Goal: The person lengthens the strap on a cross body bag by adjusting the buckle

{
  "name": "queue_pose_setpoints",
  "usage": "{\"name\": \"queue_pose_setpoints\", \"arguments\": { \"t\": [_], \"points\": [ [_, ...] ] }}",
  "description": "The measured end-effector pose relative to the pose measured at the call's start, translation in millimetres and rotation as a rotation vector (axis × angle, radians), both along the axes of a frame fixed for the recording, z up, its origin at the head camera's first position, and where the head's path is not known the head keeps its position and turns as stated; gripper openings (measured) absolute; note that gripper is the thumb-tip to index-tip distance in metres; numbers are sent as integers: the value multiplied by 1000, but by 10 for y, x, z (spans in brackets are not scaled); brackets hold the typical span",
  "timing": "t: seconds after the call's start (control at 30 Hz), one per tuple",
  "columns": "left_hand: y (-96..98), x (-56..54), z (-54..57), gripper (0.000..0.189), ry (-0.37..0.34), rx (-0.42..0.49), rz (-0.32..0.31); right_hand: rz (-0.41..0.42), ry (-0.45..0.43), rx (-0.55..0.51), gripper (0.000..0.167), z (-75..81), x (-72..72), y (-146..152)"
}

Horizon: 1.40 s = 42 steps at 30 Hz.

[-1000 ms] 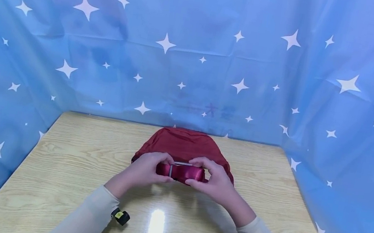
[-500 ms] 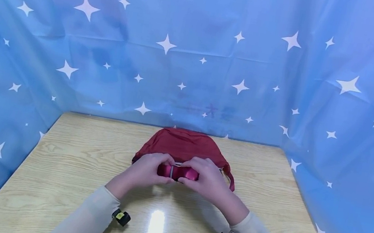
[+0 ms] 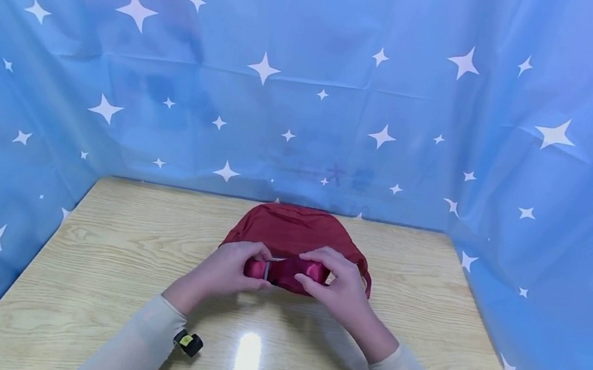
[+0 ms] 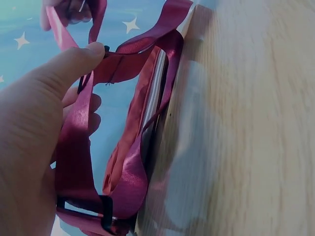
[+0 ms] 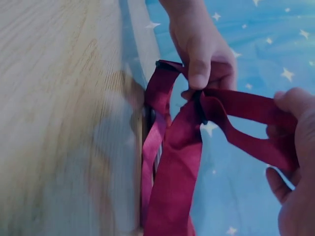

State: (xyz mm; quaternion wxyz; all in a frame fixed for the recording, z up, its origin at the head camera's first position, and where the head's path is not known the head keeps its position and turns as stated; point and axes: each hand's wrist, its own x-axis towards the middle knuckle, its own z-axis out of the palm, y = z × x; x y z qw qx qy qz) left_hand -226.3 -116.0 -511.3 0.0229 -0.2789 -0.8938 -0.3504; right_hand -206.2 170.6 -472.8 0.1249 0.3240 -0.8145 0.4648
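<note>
A dark red fabric bag (image 3: 295, 230) lies on the table, and its shiny maroon strap (image 5: 177, 177) rises at the near side. My left hand (image 3: 229, 270) pinches the strap by a dark slider buckle (image 5: 201, 107), thumb on top. To its right, my right hand (image 3: 341, 284) grips a doubled loop (image 5: 246, 101) of the same strap between thumb and fingers. The loop spans the gap between the hands. Lower in the left wrist view, a second black buckle (image 4: 106, 214) sits on the strap. The bag's pale zipper (image 4: 156, 83) runs behind the webbing.
The wood-grain table (image 3: 149, 219) extends around the bag, with a bright light reflection near its front. A blue curtain (image 3: 308, 115) with white stars stands behind and along both sides. Dark wrist cameras (image 3: 189, 344) hang under the sleeves.
My right hand first came left toward the left hand, then drew back right with the strap loop. My left hand shifted slightly left, still pinching the strap.
</note>
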Motion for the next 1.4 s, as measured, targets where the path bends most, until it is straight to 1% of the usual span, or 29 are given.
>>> {"name": "queue_pose_setpoints", "arguments": {
  "t": [0.17, 0.3, 0.4, 0.5, 0.6, 0.63, 0.7, 0.77, 0.83, 0.9, 1.0, 1.07, 1.17, 1.27, 1.4],
  "points": [
    [-28, 4, -1, 44, -19, -3, -1, 16, 26, -54, 39, -87, 7, 79],
    [-39, 3, -6, 44, -36, -12, 8, 22, 18, -73, 40, -136, 10, 123],
    [-40, 4, 0, 44, -48, -14, 19, 23, -20, -52, 44, -154, 4, 159],
    [-33, 11, 9, 44, -48, -14, 20, 40, -52, -19, 53, -165, -2, 211],
    [-25, 13, 9, 44, -44, -19, 19, 64, -38, 7, 57, -177, -19, 303],
    [-22, 13, 10, 44, -45, -20, 18, 65, -31, 15, 55, -184, -25, 346],
    [-16, 12, 4, 44, -46, -28, 17, 40, -20, 45, 50, -210, -38, 441],
    [-15, 9, -1, 45, -48, -39, 20, -8, -26, 98, 43, -238, -44, 529],
    [-17, 12, -1, 46, -50, -46, 22, -59, -33, 177, 37, -276, -48, 602],
    [-19, 14, -2, 46, -55, -49, 25, -100, -44, 282, 35, -317, -47, 657],
    [-31, 15, -6, 47, -59, -53, 30, -122, -49, 416, 33, -393, -55, 699],
    [-30, 15, -13, 47, -57, -55, 30, -124, -40, 481, 32, -445, -59, 713],
    [-27, 10, -20, 47, -53, -60, 29, -119, -1, 515, 29, -504, -68, 718],
    [-25, 12, -14, 47, -55, -59, 29, -116, 44, 510, 29, -535, -74, 723],
    [-30, 16, -8, 47, -65, -62, 34, -120, 45, 484, 32, -538, -72, 749]
  ]
}}
